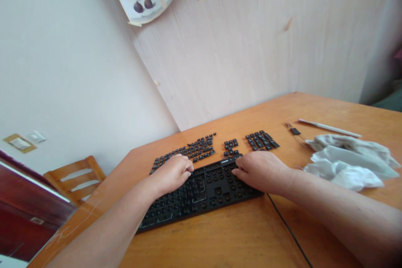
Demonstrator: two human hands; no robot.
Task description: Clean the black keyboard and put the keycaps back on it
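Observation:
A black keyboard with its keycaps taken off lies on the table, its bare key sockets facing up. My left hand is closed over its upper left part, fingertips pinched together low on the sockets; whatever is between them is hidden. At the upper right corner, my right hand grips the keyboard, thumb on top and the other fingers mostly out of sight. Loose black keycaps lie behind the keyboard in a large left group, a small middle group and a right group.
On the right of the wooden table are crumpled whitish cloth or bags, a white pen-like stick and a small black piece with wires. A black cable runs toward me. A wooden chair stands at left.

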